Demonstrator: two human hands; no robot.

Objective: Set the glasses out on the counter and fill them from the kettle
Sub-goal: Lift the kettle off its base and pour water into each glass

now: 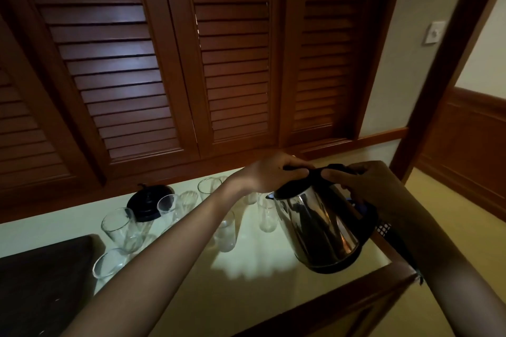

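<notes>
At the right end of the tabletop [260, 271], close to its wooden front rim: steel kettle [317, 227] with black lid and black foot, leaning so that the spout points left toward the glasses [121, 227]. Cannot tell whether the foot touches the surface or hangs just above it.

Covers the lid from above with the left grip [273, 172], fingers curled over the lid's front edge, bare forearm stretched across the tabletop and over some of the glasses. Holds the kettle from the right with the right grip [367, 186], fingers bent round the back of the lid and the top of the handle; most of the handle hidden beneath it. Both grips closed on the kettle, neither slack.

Left of the kettle, spread over the middle of the tabletop: clear glasses, upright, near one another. Glass by the spout [267, 216] just beside the kettle's wall, below the spout. Too dim to tell any water level.

Behind the glasses, toward the back edge: round black base [145, 201], one glass right in front of it. At the near left corner: dark tray [43, 282], two glasses just beside its right edge. Behind everything: louvred wooden doors [123, 63]; on the pale wall to the right, a switch plate [435, 33].
</notes>
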